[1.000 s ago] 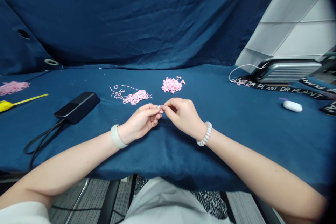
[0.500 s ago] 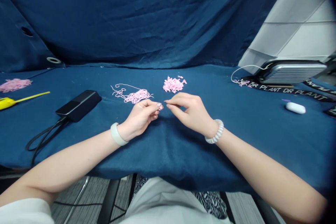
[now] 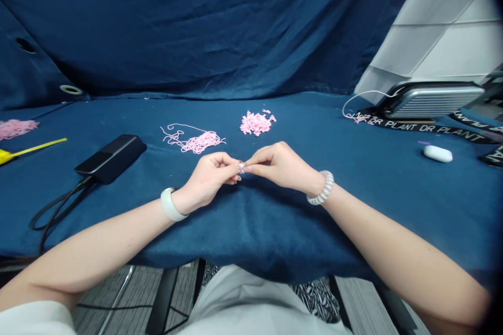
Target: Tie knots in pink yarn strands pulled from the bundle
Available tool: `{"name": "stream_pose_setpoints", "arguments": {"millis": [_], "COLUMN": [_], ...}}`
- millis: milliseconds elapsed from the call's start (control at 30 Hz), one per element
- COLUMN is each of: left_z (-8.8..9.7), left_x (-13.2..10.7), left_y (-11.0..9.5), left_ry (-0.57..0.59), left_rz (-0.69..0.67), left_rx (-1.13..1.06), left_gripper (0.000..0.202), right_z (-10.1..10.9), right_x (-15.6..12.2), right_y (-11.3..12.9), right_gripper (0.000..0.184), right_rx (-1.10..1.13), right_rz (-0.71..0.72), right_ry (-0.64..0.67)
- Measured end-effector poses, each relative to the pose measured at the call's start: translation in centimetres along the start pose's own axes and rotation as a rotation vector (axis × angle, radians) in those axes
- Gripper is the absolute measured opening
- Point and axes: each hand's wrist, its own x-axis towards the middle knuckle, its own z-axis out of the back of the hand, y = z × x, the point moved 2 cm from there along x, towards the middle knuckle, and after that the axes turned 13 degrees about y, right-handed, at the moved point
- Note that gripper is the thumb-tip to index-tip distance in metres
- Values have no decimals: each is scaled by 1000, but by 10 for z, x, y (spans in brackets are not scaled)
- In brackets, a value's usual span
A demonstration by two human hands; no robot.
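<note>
Right hand and left hand, whose fingertips stood a little apart half a second ago, now meet at the tips. Left thumb and forefinger pinch one small pink piece, mostly hidden, above the near part of the one blue cloth; right thumb and forefinger close in at its other side, though it is too small to tell whether they grip it as well. Each wrist wears one band: a smooth pale band on the left, a coiled band on the right

Beyond the hands lie two pink groups, well apart from the piece: one tangle of cord and one heap of pink bits, too many to count. One pink bundle sits at the left edge, near one yellow tool. One black box trails looped dark cables. On the right are one white case, one silver ribbed device with one white cable, and a lettered black strap
</note>
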Motion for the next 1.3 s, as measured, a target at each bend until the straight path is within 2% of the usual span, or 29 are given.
{"name": "stream_pose_setpoints", "arguments": {"millis": [267, 433, 600, 733, 967, 1067, 1167, 1300], "left_z": [-2, -1, 0, 0, -3, -3, 0, -4], "left_x": [-1, 0, 1, 0, -2, -1, 0, -3], "left_y": [2, 3, -3, -8, -9, -9, -7, -8], "left_ry": [45, 40, 6, 3, 4, -19, -24, 6], "left_rz": [144, 197, 202, 179, 196, 196, 210, 253], "left_rx": [-18, -41, -118, -255, -277, -288, -383, -513], "left_gripper": [18, 18, 16, 13, 20, 15, 9, 6], "right_z": [2, -3, -14, -21, -20, -19, -20, -24], "right_x": [0, -1, -2, -2, 0, 1, 0, -2], "right_y": [-1, 2, 5, 7, -1, -5, -7, -8], "right_gripper": [14, 15, 18, 22, 17, 19, 22, 26], "right_rx": [-132, -294, -544, -705, -713, -618, -531, -583], "right_rz": [34, 57, -17, -13, 1, 67, 166, 206], "right_ry": [73, 48, 1, 21, 88, 34, -80, -196]}}
